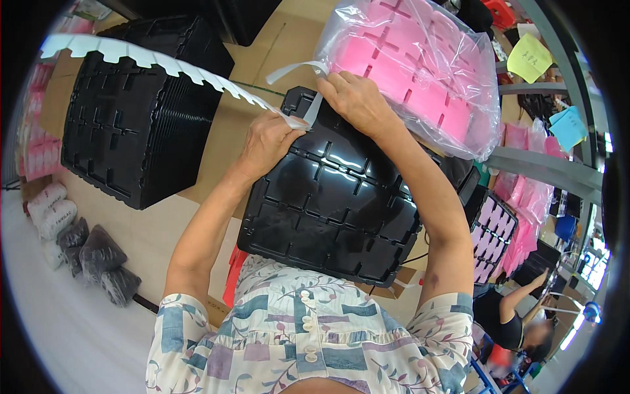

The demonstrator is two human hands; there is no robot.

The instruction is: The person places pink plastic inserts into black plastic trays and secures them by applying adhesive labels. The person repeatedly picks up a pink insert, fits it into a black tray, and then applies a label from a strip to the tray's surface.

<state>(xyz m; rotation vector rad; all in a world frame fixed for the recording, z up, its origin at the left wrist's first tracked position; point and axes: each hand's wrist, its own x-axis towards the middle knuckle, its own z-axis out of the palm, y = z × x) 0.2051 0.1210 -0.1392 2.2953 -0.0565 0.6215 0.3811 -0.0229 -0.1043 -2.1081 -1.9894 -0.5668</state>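
Observation:
A long white strip point(157, 59) with a notched edge runs in from the upper left to my left hand point(266, 144), whose fingers are pinched on it. My right hand point(354, 102) is closed on a narrow white piece point(314, 108) beside the strip's near end. A loose white tail point(292, 69) sticks out leftward from the right fingers. Whether these pieces are joined I cannot tell. Below both hands a black plastic tray point(328, 217) with moulded cross-shaped ridges lies against my front, its far end close under the fingers.
A tall stack of black trays point(118, 125) stands at left. Pink trays in a clear plastic bag point(407, 72) lie at far right, near a grey metal frame point(545, 167). Bagged bundles point(98, 256) rest on the floor at lower left. Another person point(515, 322) sits at lower right.

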